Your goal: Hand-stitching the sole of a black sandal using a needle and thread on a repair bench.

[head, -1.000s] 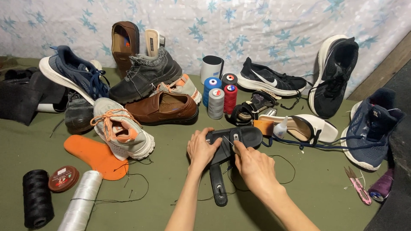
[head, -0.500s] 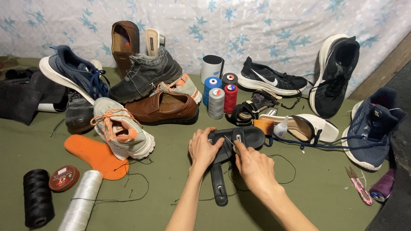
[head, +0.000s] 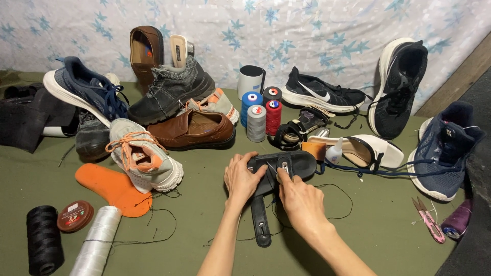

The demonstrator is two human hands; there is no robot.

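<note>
Head view: black sandal (head: 299, 163) clamped between left hand (head: 244, 179) and right hand (head: 300, 200) grips.

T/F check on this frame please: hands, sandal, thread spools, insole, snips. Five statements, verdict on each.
1. Both the left hand and the right hand rest on the black sandal. True.
2. The orange insole lies to the right of the hands. False: it lies on the left side of the green mat, beside the grey sneaker with orange laces.
3. The blue thread spool stands upright behind the sandal. True.
4. The pink-handled snips are in the right hand. False: they lie on the mat far to the right, untouched.
5. The black thread spool stands on top of the brown leather shoe. False: it lies on the mat at the lower left.
</note>
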